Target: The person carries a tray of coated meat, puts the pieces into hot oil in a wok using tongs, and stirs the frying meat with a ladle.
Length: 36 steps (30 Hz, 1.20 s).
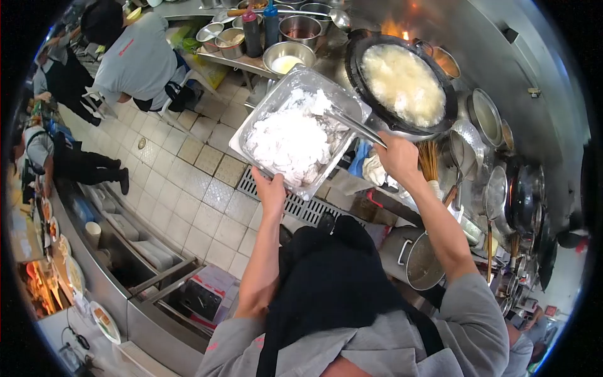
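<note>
Tongs (355, 127) tips unclear; tray (353, 100) bottom mostly under white-coated food (289, 141).

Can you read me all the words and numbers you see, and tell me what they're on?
I can't read any words or numbers here.
Co-worker's grey shirt: small red marks on the back, too blurred to read.
Camera wearer's grey shirt: little red marks, too blurred.
Small red square at far right: too small to tell.

In my left hand (270, 191) is one rectangular container (347, 94), held by its near-left edge. Inside, the white, powdery pieces (289, 141) lie in a clumpy heap. The long metal tongs (356, 128), in my right hand (399, 157), slant inside beside the right corner.
</note>
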### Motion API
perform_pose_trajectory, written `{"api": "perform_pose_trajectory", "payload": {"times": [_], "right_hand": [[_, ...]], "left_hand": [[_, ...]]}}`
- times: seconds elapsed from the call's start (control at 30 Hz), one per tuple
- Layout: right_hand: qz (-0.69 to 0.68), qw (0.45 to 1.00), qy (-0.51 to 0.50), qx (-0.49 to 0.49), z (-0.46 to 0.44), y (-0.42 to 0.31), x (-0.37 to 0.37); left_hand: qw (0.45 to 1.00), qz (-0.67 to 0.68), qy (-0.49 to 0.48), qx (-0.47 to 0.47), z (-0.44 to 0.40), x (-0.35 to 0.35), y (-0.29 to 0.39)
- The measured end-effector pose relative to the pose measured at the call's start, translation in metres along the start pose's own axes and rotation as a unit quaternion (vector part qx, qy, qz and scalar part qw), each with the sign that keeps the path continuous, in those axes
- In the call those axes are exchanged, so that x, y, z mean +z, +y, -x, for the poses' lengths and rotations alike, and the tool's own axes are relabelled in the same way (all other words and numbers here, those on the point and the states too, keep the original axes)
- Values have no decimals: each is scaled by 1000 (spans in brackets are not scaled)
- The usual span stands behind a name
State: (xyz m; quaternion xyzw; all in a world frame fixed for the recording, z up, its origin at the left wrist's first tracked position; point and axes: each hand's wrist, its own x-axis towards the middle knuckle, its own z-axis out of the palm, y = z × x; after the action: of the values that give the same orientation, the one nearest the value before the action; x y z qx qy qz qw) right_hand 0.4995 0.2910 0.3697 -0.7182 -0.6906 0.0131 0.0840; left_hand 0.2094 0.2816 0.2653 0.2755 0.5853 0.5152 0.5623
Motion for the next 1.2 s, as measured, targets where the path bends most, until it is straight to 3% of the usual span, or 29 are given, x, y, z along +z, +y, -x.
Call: {"api": "perform_pose_trajectory", "payload": {"times": [0.1,0.33,0.53,0.63,0.73,0.93,1.2], "right_hand": [[-82,992,-15,93,12,-7,-20],[-200,966,-45,156,18,17,-40],[-276,936,74,205,5,83,-69],[-112,964,67,233,-22,109,-90],[-64,964,11,259,-65,135,-89],[-82,953,69,284,-129,175,-54],[-27,957,97,272,-100,171,-74]], "left_hand": [[1000,-8,2,3,-8,-5,-16],[1000,14,-11,-5,-5,-2,-7],[1000,18,-14,-20,-4,-2,-5],[1000,24,-18,5,-10,-4,-14],[1000,2,-23,-2,-8,-6,-11],[1000,23,6,13,-3,2,-9],[1000,15,1,23,-6,1,-11]]}}
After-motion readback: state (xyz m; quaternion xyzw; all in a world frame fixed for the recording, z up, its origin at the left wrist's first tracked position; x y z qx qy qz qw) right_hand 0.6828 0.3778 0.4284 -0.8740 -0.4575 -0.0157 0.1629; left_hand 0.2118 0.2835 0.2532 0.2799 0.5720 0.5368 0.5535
